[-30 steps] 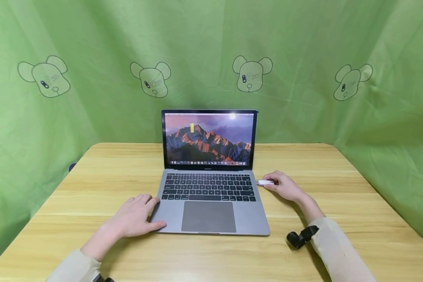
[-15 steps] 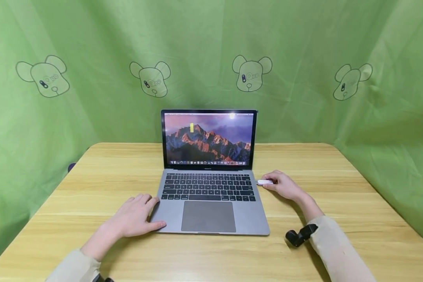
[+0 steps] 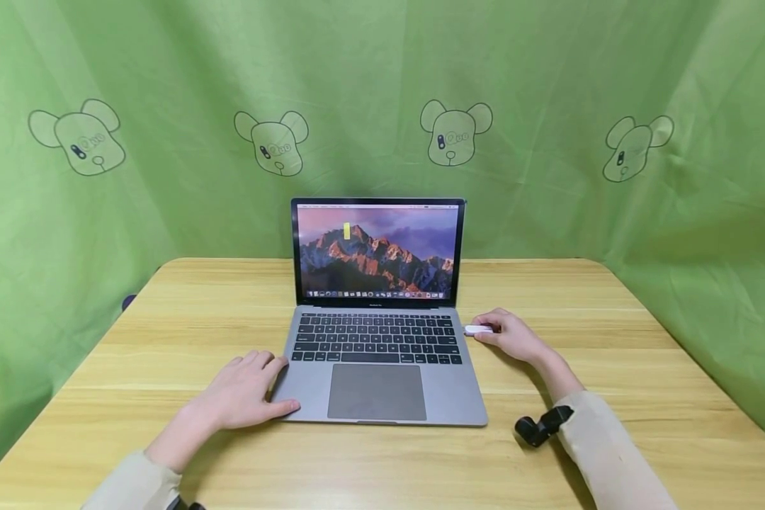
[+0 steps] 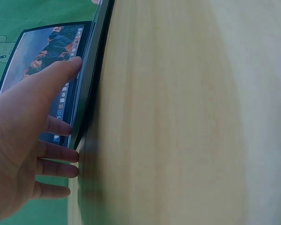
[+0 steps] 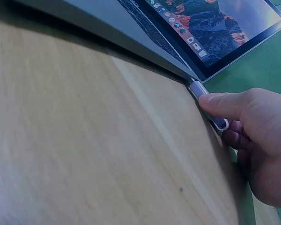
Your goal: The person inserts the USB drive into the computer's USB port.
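Note:
An unfolded grey laptop point(image 3: 377, 393) stands on the table, its screen lit with a mountain picture. Against its left front corner rests my left hand point(image 3: 245, 393), thumb on the palm rest. In the left wrist view its fingers point(image 4: 58, 152) lie fairly straight along the side. At the laptop's right side, my right hand point(image 3: 513, 336) pinches a white and purple USB flash drive point(image 3: 478, 330) between thumb and fingers. The right wrist view shows the USB flash drive point(image 5: 196, 88) with its front end at the laptop's edge; how deep the plug sits is hard to tell.
The wooden table point(image 3: 548, 283) has rounded far corners. Behind it hangs a green curtain point(image 3: 370, 71) with printed bear heads. A black wrist camera point(image 3: 542, 425) sticks out from the right sleeve point(image 3: 612, 453). A small yellow rectangle point(image 3: 347, 231) shows on the screen.
My right hand and the USB flash drive have shifted slightly left, and the gap to the laptop's edge has narrowed. The left hand has stayed put.

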Action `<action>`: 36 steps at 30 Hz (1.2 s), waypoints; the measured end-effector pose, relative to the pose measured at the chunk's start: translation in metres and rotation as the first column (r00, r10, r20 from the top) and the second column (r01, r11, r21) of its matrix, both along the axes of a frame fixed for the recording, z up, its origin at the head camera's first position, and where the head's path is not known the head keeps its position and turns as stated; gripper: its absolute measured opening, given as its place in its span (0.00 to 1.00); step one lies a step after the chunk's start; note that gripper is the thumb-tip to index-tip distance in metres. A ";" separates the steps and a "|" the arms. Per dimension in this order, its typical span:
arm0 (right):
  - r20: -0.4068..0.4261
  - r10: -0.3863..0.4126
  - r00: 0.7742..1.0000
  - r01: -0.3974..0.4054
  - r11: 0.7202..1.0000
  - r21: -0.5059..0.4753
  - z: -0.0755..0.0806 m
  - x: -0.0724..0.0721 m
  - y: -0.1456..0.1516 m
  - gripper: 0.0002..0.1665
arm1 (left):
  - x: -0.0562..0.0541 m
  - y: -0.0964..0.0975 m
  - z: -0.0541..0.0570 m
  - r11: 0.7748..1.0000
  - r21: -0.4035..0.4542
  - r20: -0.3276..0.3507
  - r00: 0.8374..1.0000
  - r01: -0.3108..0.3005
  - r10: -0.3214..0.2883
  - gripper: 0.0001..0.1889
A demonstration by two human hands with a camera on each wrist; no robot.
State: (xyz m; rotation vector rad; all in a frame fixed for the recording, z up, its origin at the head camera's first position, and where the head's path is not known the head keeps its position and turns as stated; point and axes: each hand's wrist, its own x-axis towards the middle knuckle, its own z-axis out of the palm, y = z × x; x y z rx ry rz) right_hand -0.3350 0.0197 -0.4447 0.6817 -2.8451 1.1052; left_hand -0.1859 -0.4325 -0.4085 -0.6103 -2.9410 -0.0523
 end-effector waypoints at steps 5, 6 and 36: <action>-0.012 0.011 1.000 -0.011 1.000 0.003 -0.001 -0.001 0.000 0.12 | -0.001 0.000 -0.001 1.000 0.001 -0.002 1.000 -0.001 0.001 0.42; -0.014 0.012 1.000 -0.012 1.000 0.003 -0.001 -0.001 -0.001 0.11 | -0.001 0.000 -0.001 1.000 0.000 -0.002 1.000 -0.002 0.002 0.42; -0.002 -0.037 0.999 0.037 0.999 0.006 -0.003 -0.002 -0.002 0.16 | -0.001 0.004 -0.001 1.000 0.004 0.018 1.000 -0.014 0.014 0.42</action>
